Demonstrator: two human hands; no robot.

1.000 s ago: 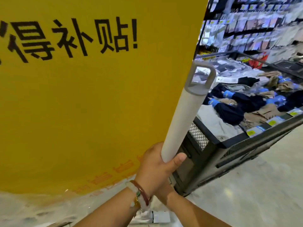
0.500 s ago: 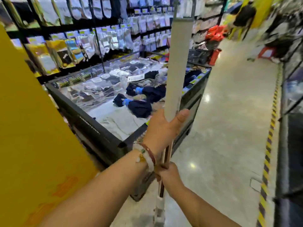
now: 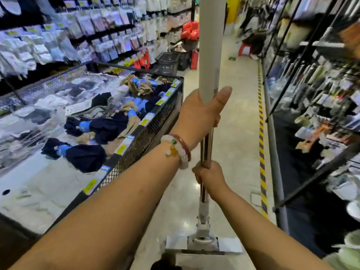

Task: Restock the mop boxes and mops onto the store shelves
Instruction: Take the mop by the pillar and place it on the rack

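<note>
I hold a mop [image 3: 210,55] upright in the middle of the aisle. Its upper handle is a thick white tube that runs out of the top of the view; below it is a thin metal pole, and a flat white mop head [image 3: 202,244] hangs near the floor. My left hand [image 3: 202,112], with bracelets at the wrist, is wrapped around the bottom of the white tube. My right hand [image 3: 209,175] grips the metal pole lower down. No mop box is in view.
A black mesh bin [image 3: 153,125] of socks and packaged clothing stands at the left, close to my left arm. Behind it are wall racks of hanging packets [image 3: 87,30]. Dark shelves of goods [image 3: 315,94] line the right, along yellow-black floor tape [image 3: 262,145]. Black baskets [image 3: 169,62] and red items stand farther down the aisle.
The view has swung right, away from the yellow sign, and now looks down the aisle. The mop has gone from tilted to upright, with both hands still on it.
</note>
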